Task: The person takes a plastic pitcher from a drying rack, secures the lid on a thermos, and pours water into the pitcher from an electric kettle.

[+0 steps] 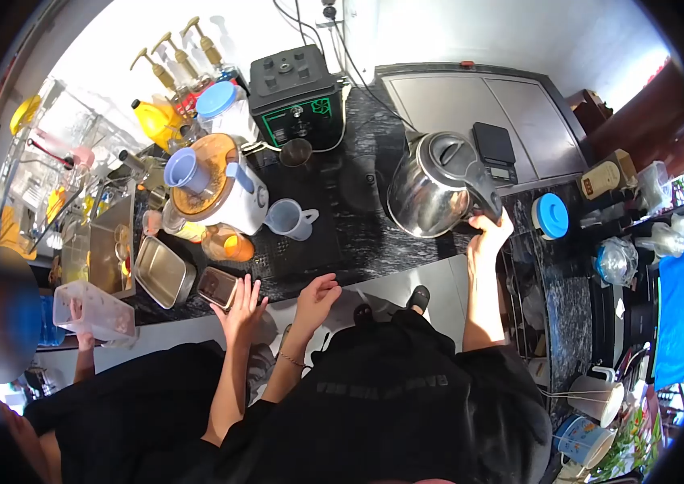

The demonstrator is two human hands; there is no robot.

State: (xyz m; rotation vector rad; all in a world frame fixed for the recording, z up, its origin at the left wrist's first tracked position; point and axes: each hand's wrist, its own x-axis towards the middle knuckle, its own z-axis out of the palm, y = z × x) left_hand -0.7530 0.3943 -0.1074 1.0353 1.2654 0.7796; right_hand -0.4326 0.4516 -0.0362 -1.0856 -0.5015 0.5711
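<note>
A steel kettle [430,189] with a black lid stands on the dark marbled counter, its black handle toward the right. My right hand [491,235] is wrapped round the lower end of that handle. In front of the counter's edge, my left hand [318,302] hangs in the air with its fingers curled; whether anything small is inside cannot be made out. Close to its left, a co-worker's hand [241,313] touches a small dark rectangular container [218,288]. A clear measuring cup [291,219] with a handle stands between the kettle and a white wooden-lidded container [233,194].
A black machine [295,97] stands at the back. A digital scale [493,153] lies on the metal surface [438,97], near a blue-lidded jar [550,216]. At left are a metal tray [164,272], pump bottles [176,60] and a co-worker holding a plastic bin [93,313].
</note>
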